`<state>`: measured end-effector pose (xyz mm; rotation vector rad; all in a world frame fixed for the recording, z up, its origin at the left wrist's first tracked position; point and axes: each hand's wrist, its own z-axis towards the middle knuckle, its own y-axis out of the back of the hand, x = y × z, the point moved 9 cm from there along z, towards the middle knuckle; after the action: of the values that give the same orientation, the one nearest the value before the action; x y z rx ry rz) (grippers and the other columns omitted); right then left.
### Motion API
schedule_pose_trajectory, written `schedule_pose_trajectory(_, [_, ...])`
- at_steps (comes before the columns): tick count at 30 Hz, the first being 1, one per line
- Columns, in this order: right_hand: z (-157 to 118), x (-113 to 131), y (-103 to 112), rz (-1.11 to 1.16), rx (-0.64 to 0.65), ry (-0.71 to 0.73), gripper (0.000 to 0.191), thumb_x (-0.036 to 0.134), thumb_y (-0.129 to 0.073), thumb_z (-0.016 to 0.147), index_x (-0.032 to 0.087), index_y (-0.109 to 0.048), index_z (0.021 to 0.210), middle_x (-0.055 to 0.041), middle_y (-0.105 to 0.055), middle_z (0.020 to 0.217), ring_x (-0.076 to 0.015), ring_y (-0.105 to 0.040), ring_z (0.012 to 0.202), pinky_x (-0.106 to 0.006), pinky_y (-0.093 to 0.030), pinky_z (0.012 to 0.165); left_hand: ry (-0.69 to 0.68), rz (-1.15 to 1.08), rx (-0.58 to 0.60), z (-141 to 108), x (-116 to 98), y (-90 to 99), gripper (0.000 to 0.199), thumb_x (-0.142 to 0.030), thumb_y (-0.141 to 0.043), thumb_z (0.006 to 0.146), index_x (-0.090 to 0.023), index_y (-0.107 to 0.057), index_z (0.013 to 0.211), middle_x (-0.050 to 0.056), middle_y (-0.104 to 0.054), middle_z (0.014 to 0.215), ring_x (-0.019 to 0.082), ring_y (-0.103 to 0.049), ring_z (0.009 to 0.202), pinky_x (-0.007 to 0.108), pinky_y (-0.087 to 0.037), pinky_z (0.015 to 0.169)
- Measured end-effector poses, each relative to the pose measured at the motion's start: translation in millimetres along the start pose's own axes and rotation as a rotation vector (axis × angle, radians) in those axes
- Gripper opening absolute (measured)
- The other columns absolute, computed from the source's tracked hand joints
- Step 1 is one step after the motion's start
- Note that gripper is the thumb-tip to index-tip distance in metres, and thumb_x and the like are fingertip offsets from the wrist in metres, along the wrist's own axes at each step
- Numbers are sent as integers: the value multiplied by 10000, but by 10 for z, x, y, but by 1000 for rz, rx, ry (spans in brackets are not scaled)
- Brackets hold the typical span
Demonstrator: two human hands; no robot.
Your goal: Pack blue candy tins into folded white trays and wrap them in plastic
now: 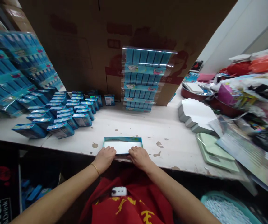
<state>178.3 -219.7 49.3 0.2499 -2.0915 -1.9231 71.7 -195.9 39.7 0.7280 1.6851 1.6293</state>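
Note:
A shallow blue cardboard tray [122,139] with a white inside lies at the front edge of the table, holding nothing. My left hand [105,159], with a thin gold bracelet at the wrist, is closed on the tray's near left corner. At the near right corner, my right hand [140,157] has its fingers curled over the front wall. The thumbs are mostly hidden. Beyond the tray, to the left, several small blue boxes [60,129] stand in rows.
A wrapped stack of filled blue trays [143,77] leans on a large brown carton [82,53]. More wrapped stacks [3,74] stand left. To the right are flat white card blanks [198,112], a green scale [215,151] and plastic sheets [252,152]. A teal basin [204,197] sits below.

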Motion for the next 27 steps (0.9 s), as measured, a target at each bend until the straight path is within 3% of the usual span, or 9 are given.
schedule_pose_trajectory(3, [115, -210, 255, 89, -90, -29, 262, 411, -448, 838, 194, -575, 912, -49, -578, 919, -166, -503, 860, -286, -358, 766, 79, -95, -61, 82, 172, 270, 247, -387, -457, 818, -164, -557, 851, 82, -541, 923, 223, -478, 860, 349, -389, 716])
schedule_pose_trajectory(6, [316, -441, 365, -4, -115, -90, 375, 396, -541, 774, 187, -504, 1083, -76, -541, 1053, -202, -479, 961, -319, -362, 805, 221, -84, -166, 277, 489, 459, 364, -429, -452, 812, -196, -499, 1088, 99, -496, 1123, 245, -439, 1015, 383, -366, 827])
schedule_pose_trajectory(8, [455, -480, 264, -66, -29, -60, 301, 327, -562, 753, 193, -532, 1021, -61, -571, 979, -201, -511, 898, -307, -391, 740, 204, -57, -54, 468, 586, 331, 355, -390, -468, 810, -192, -496, 1102, 96, -525, 1096, 237, -464, 1009, 367, -382, 825])
schedule_pose_trajectory(11, [569, -446, 112, -84, 27, -21, 109, 193, -483, 788, 193, -569, 855, -45, -595, 859, -171, -539, 777, -270, -399, 637, 122, -32, 140, 652, 577, 55, 179, -229, -433, 823, -166, -575, 911, 85, -589, 910, 212, -536, 874, 326, -428, 721])
schedule_pose_trajectory(16, [614, -274, 43, -59, 3, 30, 213, 106, -380, 828, 198, -569, 863, -45, -595, 865, -173, -533, 794, -282, -401, 659, 56, 0, 176, 651, 389, 2, 236, -69, -340, 810, -129, -566, 847, 135, -581, 872, 239, -537, 865, 355, -436, 685])
schedule_pose_trajectory(19, [614, -324, 104, -6, -50, -4, 211, 113, -396, 829, 198, -585, 868, -33, -601, 860, -168, -540, 808, -278, -410, 698, 88, 11, 204, 575, 369, 13, 238, -47, -334, 798, -120, -555, 851, 150, -578, 864, 239, -552, 830, 362, -443, 663])
schedule_pose_trajectory(22, [471, -602, 210, 47, -156, -110, 247, 194, -380, 860, 165, -542, 1044, -70, -577, 1022, -165, -522, 939, -262, -411, 791, 160, 7, 209, 444, 496, 23, 223, -92, -384, 790, -145, -528, 951, 123, -581, 887, 223, -567, 801, 355, -448, 666])
schedule_pose_trajectory(24, [248, -929, 297, 169, -296, -289, 321, 252, -325, 881, 127, -486, 1129, -108, -544, 1103, -167, -512, 983, -276, -411, 830, 222, -31, 183, 334, 627, 48, 265, -209, -435, 793, -164, -493, 1048, 111, -580, 932, 228, -564, 839, 356, -446, 697])
schedule_pose_trajectory(27, [-108, -1328, 252, 493, -453, -558, 340, 323, -329, 865, 127, -535, 1052, -105, -582, 1046, -169, -556, 894, -292, -442, 791, 272, -94, 137, 234, 744, 89, 365, -362, -441, 791, -163, -480, 1095, 108, -580, 970, 246, -552, 891, 356, -437, 735])
